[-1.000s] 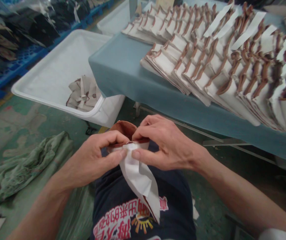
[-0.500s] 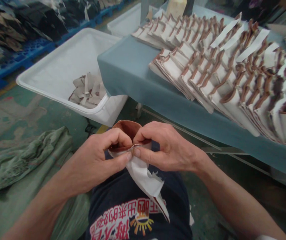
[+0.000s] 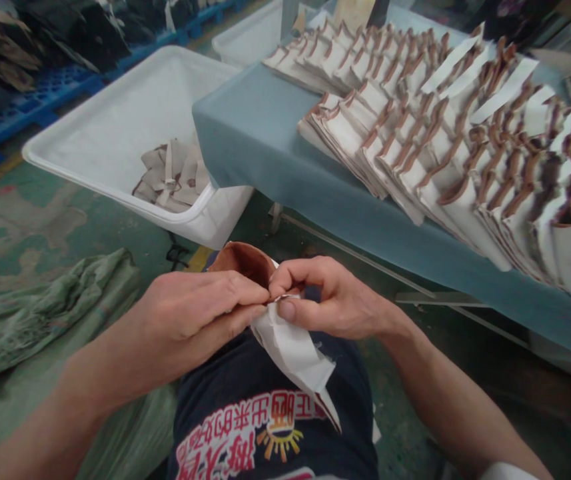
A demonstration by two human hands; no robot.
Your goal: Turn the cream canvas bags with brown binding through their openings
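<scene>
In front of my body, both hands hold a curved leather piece (image 3: 292, 340), white on the outside and brown on the inside. A brown loop of it stands open behind my fingers, while a white flap hangs down with a narrow tip. My left hand (image 3: 200, 313) has its fingers laid straight along the upper edge, pressed against the thumb. Close beside it, my right hand (image 3: 330, 293) pinches the same edge between thumb and bent forefinger. The fingertips nearly meet and hide part of the edge.
Rows of similar white-and-brown pieces (image 3: 395, 147) stand packed on a table with a blue-grey cover (image 3: 245, 133). A white bin (image 3: 90, 127) at left holds several pale pieces (image 3: 170, 173). Green woven cloth (image 3: 65, 313) lies on the floor. Blue pallets (image 3: 75, 83) are farther back.
My left fingers have straightened from a curled pinch and now lie flat along the edge, covering more of it. The right hand keeps its pinch, and the piece has turned slightly.
</scene>
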